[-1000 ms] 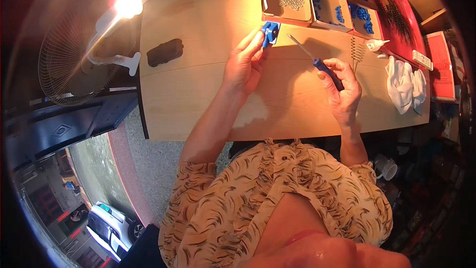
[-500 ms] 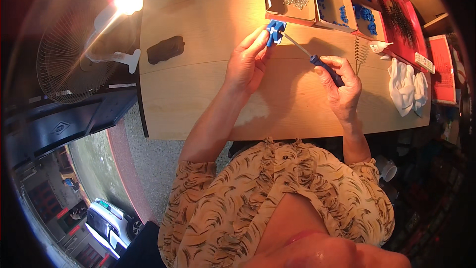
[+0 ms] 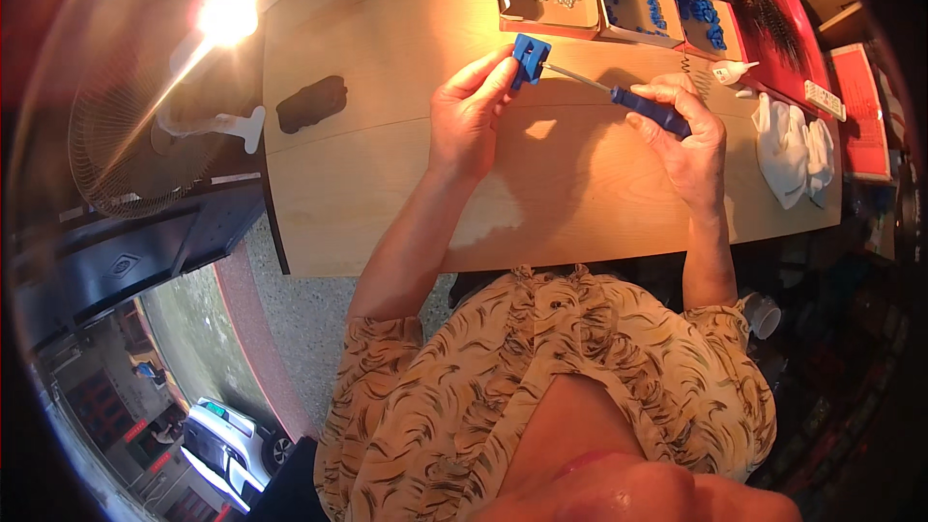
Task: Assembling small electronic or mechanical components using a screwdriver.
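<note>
Between the thumb and fingers of my left hand [image 3: 469, 116] is a small blue plastic part [image 3: 531, 59], raised above the table. My right hand [image 3: 688, 140] is closed round the blue handle of a screwdriver [image 3: 650, 110]. Its thin metal shaft points left, and the tip meets or nearly meets the right side of the blue part; exact contact is too small to tell. Just beyond the part stands an open box of small shiny metal balls [image 3: 503, 15].
Boxes of small blue pieces [image 3: 713, 34] line the far right, beside a red tray [image 3: 810, 77] of dark thin pieces. A white bottle [image 3: 732, 72] and white gloves [image 3: 785, 150] lie at right. A dark object [image 3: 311, 104] rests left, near a fan [image 3: 145, 126] and bright lamp [image 3: 228, 17].
My right hand has shifted a little right, and the screwdriver lies flatter. The blue part has turned in my left hand, showing a different face. The whole view has shifted slightly.
</note>
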Demonstrator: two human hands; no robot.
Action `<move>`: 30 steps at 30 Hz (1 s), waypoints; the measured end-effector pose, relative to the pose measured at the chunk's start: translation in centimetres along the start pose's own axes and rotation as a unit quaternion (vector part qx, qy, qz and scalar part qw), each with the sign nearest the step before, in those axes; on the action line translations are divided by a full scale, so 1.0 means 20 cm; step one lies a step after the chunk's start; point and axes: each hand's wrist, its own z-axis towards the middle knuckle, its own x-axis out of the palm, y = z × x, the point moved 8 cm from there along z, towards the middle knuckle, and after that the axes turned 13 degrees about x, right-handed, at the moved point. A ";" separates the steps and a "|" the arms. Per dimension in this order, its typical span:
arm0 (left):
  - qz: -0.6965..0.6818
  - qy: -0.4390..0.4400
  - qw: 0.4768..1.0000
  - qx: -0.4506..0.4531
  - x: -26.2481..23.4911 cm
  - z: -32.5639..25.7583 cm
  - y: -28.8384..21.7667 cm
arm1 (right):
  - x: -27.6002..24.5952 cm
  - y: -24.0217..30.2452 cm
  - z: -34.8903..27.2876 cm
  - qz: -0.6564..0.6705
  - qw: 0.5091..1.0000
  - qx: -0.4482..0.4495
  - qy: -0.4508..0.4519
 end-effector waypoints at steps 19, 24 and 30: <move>0.000 -0.013 0.999 0.034 0.03 -0.03 0.02 | 0.01 -0.19 -0.11 0.202 0.972 0.119 -0.008; -0.015 -0.019 0.999 0.033 0.04 -0.05 0.03 | -0.03 -0.18 -0.13 0.127 0.979 0.127 -0.102; -0.009 -0.023 0.999 0.042 0.03 -0.05 0.04 | 0.00 -0.19 -0.16 0.087 0.976 0.151 -0.132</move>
